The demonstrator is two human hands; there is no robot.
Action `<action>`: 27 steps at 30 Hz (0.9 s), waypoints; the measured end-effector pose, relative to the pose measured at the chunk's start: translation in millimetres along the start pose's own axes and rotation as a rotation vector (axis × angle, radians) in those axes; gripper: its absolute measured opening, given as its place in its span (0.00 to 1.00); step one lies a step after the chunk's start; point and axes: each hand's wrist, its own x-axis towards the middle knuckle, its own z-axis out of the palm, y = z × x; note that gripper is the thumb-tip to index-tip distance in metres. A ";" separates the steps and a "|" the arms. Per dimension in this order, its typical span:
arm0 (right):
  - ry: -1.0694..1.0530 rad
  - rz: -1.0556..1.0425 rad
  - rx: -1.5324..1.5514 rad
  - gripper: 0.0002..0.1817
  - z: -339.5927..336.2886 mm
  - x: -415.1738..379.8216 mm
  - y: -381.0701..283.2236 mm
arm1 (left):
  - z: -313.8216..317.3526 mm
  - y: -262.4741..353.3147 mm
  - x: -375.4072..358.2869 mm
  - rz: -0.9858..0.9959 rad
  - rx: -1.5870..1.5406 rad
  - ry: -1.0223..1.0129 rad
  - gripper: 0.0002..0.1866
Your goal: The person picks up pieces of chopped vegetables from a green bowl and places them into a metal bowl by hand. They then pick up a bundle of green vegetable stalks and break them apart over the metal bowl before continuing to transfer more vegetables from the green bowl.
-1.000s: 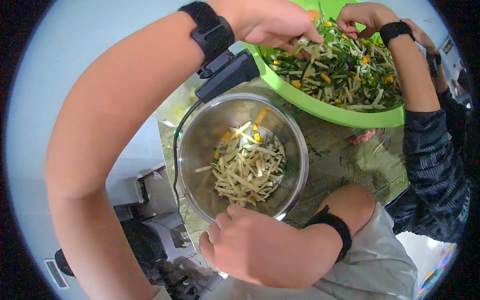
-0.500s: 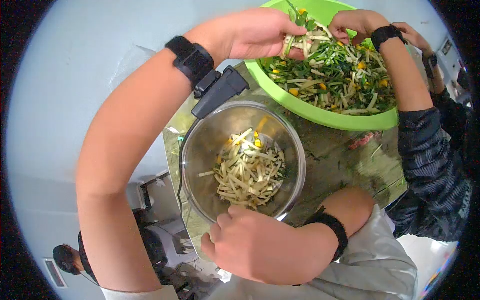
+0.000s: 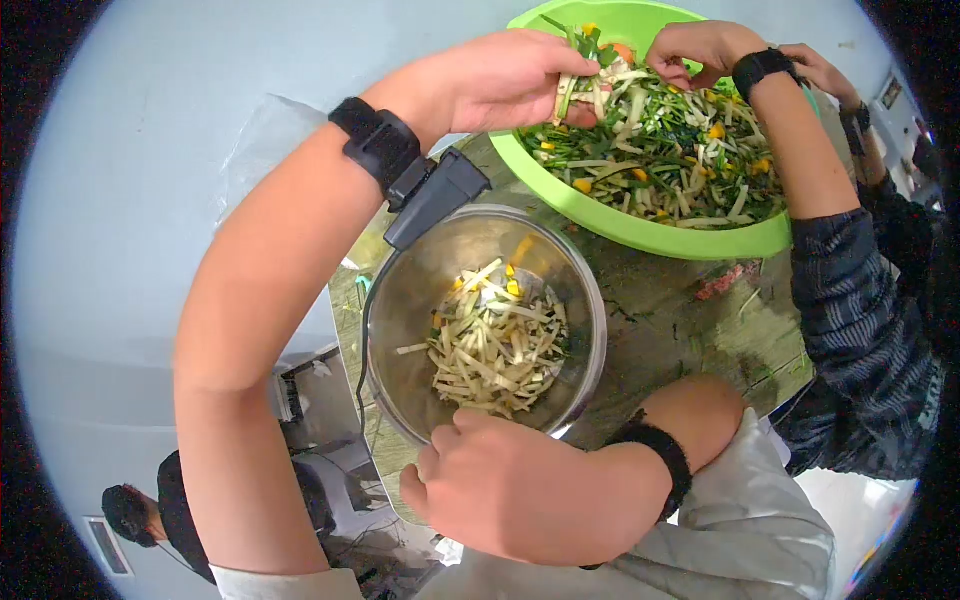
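My left hand (image 3: 520, 80) is closed around a small bunch of pale vegetable strips with green leaves (image 3: 590, 75), at the left side of a lime-green basin (image 3: 600, 215). The basin holds a mix of pale strips, chopped greens and orange pieces (image 3: 680, 160). Nearer to me, a steel bowl (image 3: 592, 300) contains pale vegetable strips (image 3: 500, 350) and a few yellow pieces. At its near rim is my right hand (image 3: 530, 490), fingers curled; the palm side is hidden, so what it grips cannot be made out.
Another person's hand (image 3: 700, 50), wearing a black wristband, reaches into the basin from the right; a further hand (image 3: 825, 75) is beside it. Both vessels stand on a worn table (image 3: 680, 330) with scraps. A black device (image 3: 440, 200) with a cable hangs at my left wrist. Someone (image 3: 130, 515) is at lower left.
My left hand has shifted slightly left and down with the bunch in it. The co-worker's hand has moved a little left. My right hand stays nearly still.
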 end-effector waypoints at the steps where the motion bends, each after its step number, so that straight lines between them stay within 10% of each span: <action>1: -0.024 0.006 -0.003 0.19 -0.6 0.2 0.0 | -4.0 0.1 0.6 0.017 -0.007 -0.030 0.14; 9: -0.061 0.031 -0.019 0.11 -39.3 -5.5 14.5 | -43.8 6.4 -26.4 0.095 -0.061 -0.043 0.16; 19: 0.478 0.651 -0.694 0.07 -100.2 -53.6 130.2 | 0.0 -60.6 -182.9 0.312 -0.563 0.201 0.16; 27: -0.059 1.062 -0.713 0.08 -141.5 -44.1 227.7 | 77.8 -157.5 -245.9 0.440 -0.766 0.381 0.18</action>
